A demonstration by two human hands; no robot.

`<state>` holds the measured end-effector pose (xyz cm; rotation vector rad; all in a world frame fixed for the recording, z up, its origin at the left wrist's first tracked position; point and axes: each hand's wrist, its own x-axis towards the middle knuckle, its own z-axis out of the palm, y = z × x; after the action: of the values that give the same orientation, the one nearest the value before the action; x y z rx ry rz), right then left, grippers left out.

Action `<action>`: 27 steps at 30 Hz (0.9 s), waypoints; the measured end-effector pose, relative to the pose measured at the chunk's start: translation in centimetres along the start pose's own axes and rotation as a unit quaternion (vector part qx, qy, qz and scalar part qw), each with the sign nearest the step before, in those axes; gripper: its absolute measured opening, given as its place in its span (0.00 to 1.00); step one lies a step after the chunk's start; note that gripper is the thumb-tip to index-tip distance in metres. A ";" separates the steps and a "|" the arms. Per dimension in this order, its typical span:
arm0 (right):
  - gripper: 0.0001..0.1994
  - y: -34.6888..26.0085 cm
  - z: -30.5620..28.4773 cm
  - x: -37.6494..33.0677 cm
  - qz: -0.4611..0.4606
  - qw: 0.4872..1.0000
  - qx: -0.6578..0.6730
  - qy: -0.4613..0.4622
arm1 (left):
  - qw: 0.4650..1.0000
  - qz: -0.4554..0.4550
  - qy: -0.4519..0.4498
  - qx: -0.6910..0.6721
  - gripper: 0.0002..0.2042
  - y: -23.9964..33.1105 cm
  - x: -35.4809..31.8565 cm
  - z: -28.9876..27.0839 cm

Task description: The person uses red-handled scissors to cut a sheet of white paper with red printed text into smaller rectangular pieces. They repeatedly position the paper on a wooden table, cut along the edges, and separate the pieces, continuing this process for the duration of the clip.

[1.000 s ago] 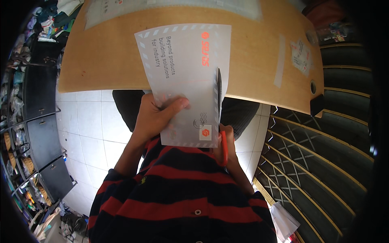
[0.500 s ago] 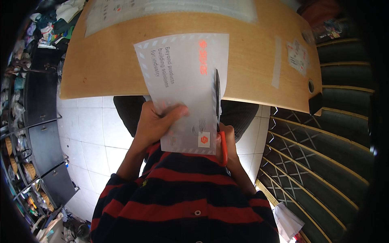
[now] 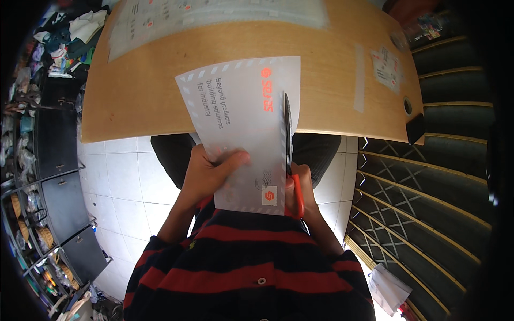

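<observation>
A white printed envelope-like sheet (image 3: 249, 128), with a striped border and orange marks, is held over my lap with its far part above the table edge. My left hand (image 3: 217, 168) grips its left side, thumb on top and the fingers hidden underneath. Along the right edge of the sheet lies a pair of scissors (image 3: 297, 192) with orange handles and dark blades. My right hand (image 3: 304, 184) is closed round the handles, partly hidden behind the sheet and the scissors. The blades point away from me, with the sheet's right margin at them.
A wooden table (image 3: 150, 101) spans the far side, with a clear plastic-covered sheet (image 3: 214, 16) and a small label (image 3: 386, 69) on it. Black cabinets (image 3: 67, 198) and cluttered shelves stand at left. A folding metal gate (image 3: 412, 198) runs along the right.
The view has shifted slightly, so the sheet, hands and scissors sit a little lower in the picture. Both hands keep their grips; the blades' place along the sheet's edge looks nearly the same.
</observation>
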<state>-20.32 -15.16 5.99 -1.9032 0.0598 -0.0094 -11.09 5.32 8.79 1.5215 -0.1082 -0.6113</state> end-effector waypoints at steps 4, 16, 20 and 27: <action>0.42 -1.1 0.0 0.4 0.006 1.000 0.013 0.010 | 0.999 -0.033 0.005 0.012 0.08 0.4 0.0 0.1; 0.42 -0.4 -0.1 0.7 -0.027 0.999 0.000 0.021 | 1.000 -0.003 -0.014 -0.025 0.08 0.4 -0.3 0.3; 0.44 0.6 -0.2 0.5 -0.019 1.000 -0.009 0.000 | 0.999 0.002 -0.030 -0.036 0.07 0.2 -0.6 0.3; 0.43 -0.7 -0.3 1.0 -0.024 0.999 0.010 0.021 | 0.999 0.005 -0.030 -0.037 0.06 0.3 -0.8 0.5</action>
<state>-19.32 -15.30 6.69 -1.8842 0.0414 -0.0819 -11.90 5.18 9.35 1.4315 -0.1375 -0.6470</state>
